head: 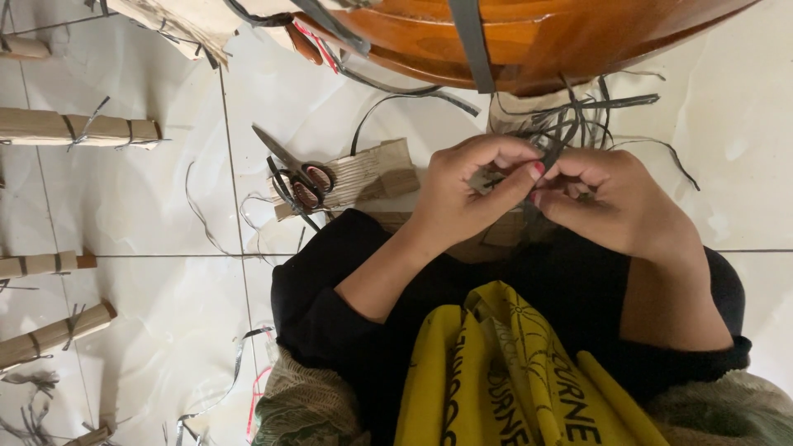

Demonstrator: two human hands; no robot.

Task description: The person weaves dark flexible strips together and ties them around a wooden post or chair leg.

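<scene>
Below the curved wooden rim [529,37], both hands meet over the lap — left hand [467,194] and right hand [611,202] each with a grip pinched on the dark plastic strips [570,124]. Scissors [293,169] lie on a cardboard bundle [363,175] just left, on the tiled floor [140,206].

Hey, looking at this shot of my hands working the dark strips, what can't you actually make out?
Head view only:
- Where the dark strips are gripped: hidden by left hand and right hand.
- Wooden furniture piece: cut off by the top edge.
- Scissors handles: partly tangled in strips.
</scene>
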